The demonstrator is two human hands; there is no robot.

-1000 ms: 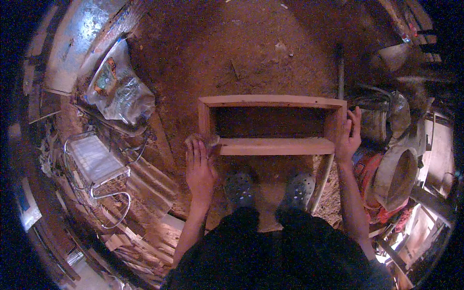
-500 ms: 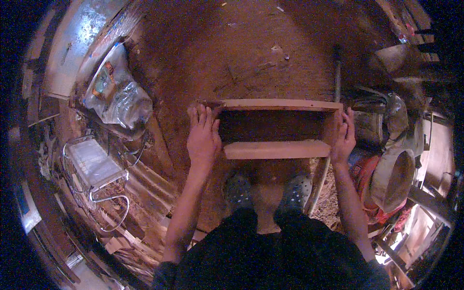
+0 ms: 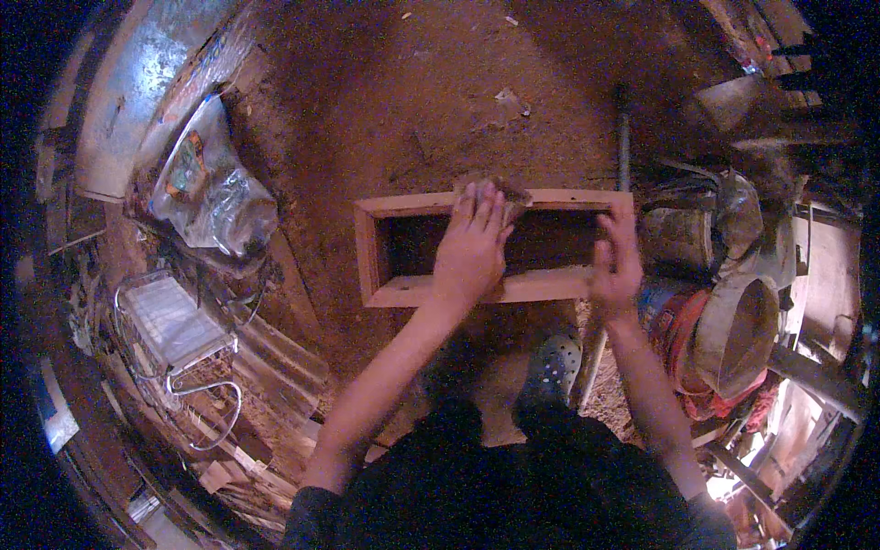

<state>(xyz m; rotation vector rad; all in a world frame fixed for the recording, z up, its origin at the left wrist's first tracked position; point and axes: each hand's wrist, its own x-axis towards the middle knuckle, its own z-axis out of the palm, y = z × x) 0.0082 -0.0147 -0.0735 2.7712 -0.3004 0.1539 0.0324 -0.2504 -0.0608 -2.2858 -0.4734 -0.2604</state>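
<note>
A long rectangular wooden box, with pale edges and a dark hollow inside, lies level across the middle in front of my feet. My left hand reaches over the hollow. Under its fingers, on the far edge, is a small flat brown piece; its kind is hard to make out, and most of it is covered. My right hand grips the right end of the box, covering that end board and the near right corner. The fingers there are slightly blurred.
Brown earth floor stretches beyond the box. A clear plastic bag and a metal-framed rack lie at left. A red bucket and a pale round container stand close to my right arm. A thin pole lies beside the box.
My left hand has moved right, from the left end of the box to the middle of its far edge. The box has turned level and shifted slightly left, with its left end now uncovered.
</note>
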